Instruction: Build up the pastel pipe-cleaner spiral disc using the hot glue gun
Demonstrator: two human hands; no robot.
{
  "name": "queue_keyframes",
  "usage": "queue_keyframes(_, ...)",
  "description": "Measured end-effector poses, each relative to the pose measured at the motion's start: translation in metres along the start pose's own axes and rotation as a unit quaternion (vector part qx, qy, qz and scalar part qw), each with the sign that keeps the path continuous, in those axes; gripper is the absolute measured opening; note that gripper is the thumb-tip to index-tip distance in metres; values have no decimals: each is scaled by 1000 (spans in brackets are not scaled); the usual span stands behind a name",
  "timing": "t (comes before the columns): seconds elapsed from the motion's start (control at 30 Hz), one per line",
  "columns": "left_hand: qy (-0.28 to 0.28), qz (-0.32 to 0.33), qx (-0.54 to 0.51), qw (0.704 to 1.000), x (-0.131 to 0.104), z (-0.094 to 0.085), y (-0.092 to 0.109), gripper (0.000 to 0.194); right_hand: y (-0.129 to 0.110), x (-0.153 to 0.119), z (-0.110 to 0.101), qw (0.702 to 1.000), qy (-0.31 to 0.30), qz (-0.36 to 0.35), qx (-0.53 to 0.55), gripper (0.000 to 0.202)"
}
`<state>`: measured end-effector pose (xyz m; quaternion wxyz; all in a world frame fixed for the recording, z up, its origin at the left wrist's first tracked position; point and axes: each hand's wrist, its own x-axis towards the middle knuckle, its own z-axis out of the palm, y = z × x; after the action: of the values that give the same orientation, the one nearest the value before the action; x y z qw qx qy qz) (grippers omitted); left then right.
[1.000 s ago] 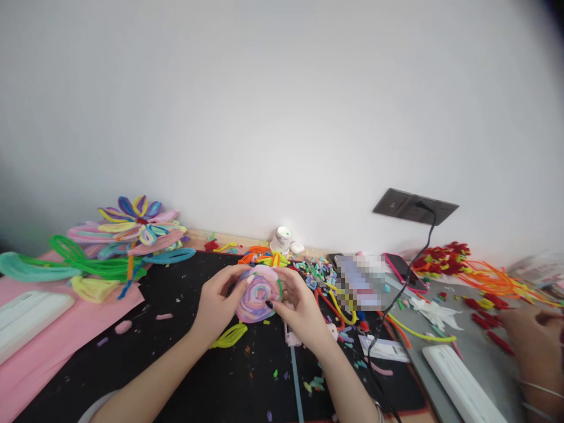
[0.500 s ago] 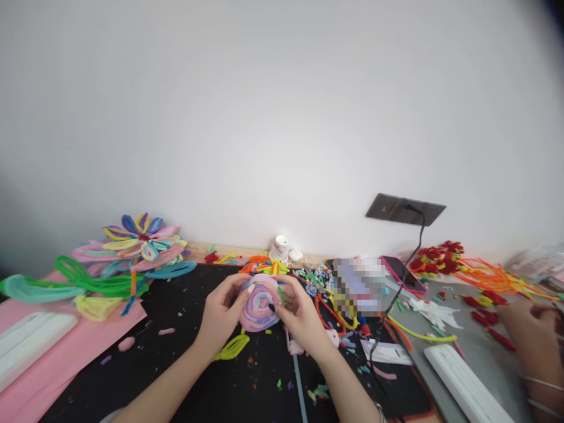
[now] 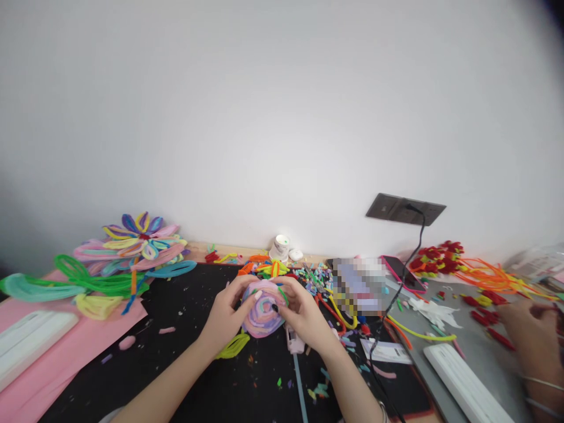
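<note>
Both of my hands hold a round pastel spiral disc of pink, purple and blue fuzzy stems above the black mat. My left hand grips its left side, thumb on the front face. On the right side, my right hand pinches it, with the dark-nailed thumb near the spiral's middle. The fingertips behind the disc are hidden. A yellow-green looped piece lies just below my left hand. Under my right hand sits a pale pink tool, partly covered, with a grey-blue strip running down from it.
A multicoloured looped flower lies at the left with green loops. Stem scraps, a white cup and a phone stand behind. A black cable hangs at the right, near another person's hand.
The spiral disc has shifted slightly right and down in my hands, and its face has turned a little. My right thumb has moved slightly. The other person's hand has barely moved.
</note>
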<state>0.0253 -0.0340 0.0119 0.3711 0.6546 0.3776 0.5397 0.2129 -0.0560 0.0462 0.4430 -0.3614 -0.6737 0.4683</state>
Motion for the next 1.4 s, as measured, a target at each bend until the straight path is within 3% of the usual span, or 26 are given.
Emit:
queue_keyframes(0.57, 13, -4, 17, 1000, -1, 0, 1, 18, 3, -1, -2, 1000, -2, 0, -6, 46)
queue_keyframes(0.77, 53, -34, -19, 998, -2, 1, 0, 20, 5, 1, -2, 999, 10, -5, 37, 44)
queue_keyframes(0.97, 83, -18, 29, 996, -2, -2, -2, 16, 4, 2, 0, 998, 14, -3, 69, 43)
queue_keyframes(1.4, 87, 16, 71, 994, -4, -3, -5, 13, 2, 1, 0, 998, 11, -3, 54, 42)
